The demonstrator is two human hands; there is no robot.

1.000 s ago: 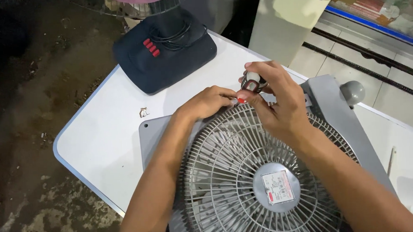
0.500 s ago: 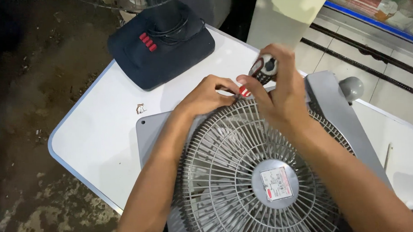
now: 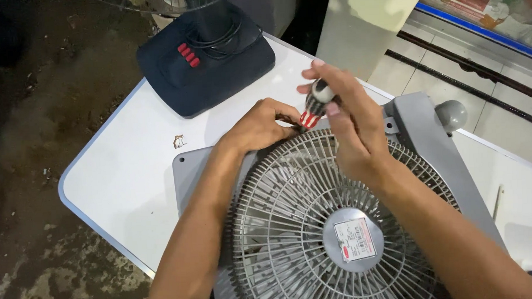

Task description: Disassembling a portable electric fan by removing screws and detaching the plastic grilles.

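At the far rim of the grey fan grille (image 3: 316,224), a short screwdriver (image 3: 314,106) with a red, white and black handle is being gripped by the right hand (image 3: 348,129), fingers wrapped around it. Its long axis is being held steeply, tip down toward the grille's edge, handle up and tilted away from the person. Just left of the tip, the rim is being pinched by the clenched left hand (image 3: 259,126), so both hands are meeting at one spot, the left slightly nearer the grille. Beneath the grille, the grey fan housing (image 3: 431,144) is being carried by the white desk (image 3: 119,166). Farther off, a dark blue fan base (image 3: 210,57) with red buttons is being left untouched.
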